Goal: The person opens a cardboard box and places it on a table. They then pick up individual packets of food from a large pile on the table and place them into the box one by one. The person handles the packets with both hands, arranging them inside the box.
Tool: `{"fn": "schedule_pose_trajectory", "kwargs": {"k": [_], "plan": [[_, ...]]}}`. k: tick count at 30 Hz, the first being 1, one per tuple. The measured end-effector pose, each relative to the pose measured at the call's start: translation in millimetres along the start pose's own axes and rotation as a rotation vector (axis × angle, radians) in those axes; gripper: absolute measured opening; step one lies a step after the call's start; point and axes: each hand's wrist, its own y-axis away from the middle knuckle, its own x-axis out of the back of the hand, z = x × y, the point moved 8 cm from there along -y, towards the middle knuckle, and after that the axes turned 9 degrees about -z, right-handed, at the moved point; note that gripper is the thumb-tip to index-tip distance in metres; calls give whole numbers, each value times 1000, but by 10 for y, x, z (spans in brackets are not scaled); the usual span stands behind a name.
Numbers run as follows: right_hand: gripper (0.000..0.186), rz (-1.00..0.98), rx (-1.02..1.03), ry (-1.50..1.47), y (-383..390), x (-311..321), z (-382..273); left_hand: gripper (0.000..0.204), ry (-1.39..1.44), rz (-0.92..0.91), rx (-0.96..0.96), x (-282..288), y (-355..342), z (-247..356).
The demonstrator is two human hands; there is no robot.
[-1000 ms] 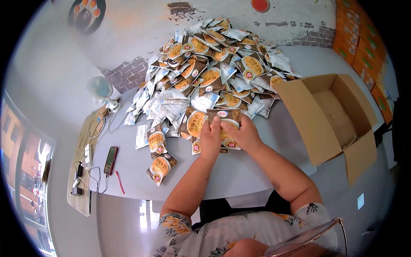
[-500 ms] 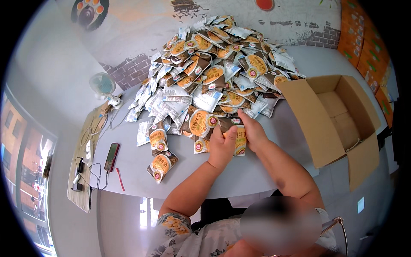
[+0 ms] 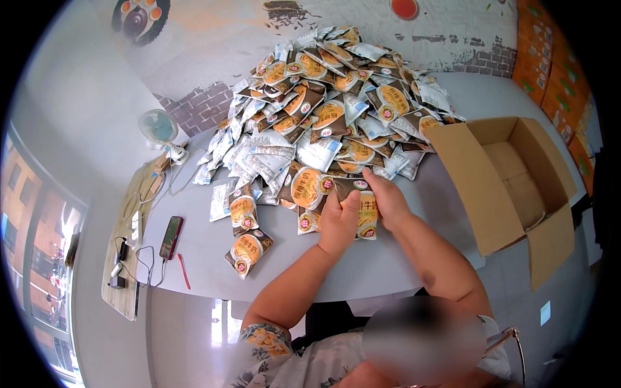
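Observation:
Between my two hands is a brown, yellow and white drink pouch (image 3: pixel 368 216), its printed front turned up. My left hand (image 3: pixel 340 220) is closed on its left side, thumb on top. The right edge is gripped by my right hand (image 3: pixel 389 202), whose fingers are partly hidden. Just left of my left hand lies another pouch (image 3: pixel 304 185) of the same kind, at the front of a large heap of pouches (image 3: pixel 330 116). Two loose pouches lie nearer the table's front edge, one upper (image 3: pixel 243 208) and one lower (image 3: pixel 248 251).
An open cardboard box (image 3: pixel 475 194) stands at the right with its flaps spread. On the grey table (image 3: pixel 213 271) at left are a phone (image 3: pixel 171 237) and a red pen-like stick (image 3: pixel 184 271). Beyond are a small fan (image 3: pixel 158 127) and cables. Orange cartons (image 3: pixel 559 84) are stacked far right.
The view has shifted slightly, so the scene sits a little further right and lower. Both hands keep hold of the same pouch in nearly the same place.

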Motion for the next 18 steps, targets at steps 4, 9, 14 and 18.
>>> {"fn": "schedule_pose_trajectory", "kwargs": {"k": [4, 9, 14, 18], "plan": [[46, 111, -51, -127, 0, 73, 69, 30, -117, -45, -48, -6, 27, 69], [55, -109, -36, 511, -45, -93, 21, 34, 332, 206, 123, 273, -52, -287], [55, -367, -359, 768, 127, -287, 356, 36, 416, 104, 83, 334, -78, -192], [43, -273, -49, 808, 122, -322, 173, 37, 248, -40, 112, 346, -178, -243]]}}
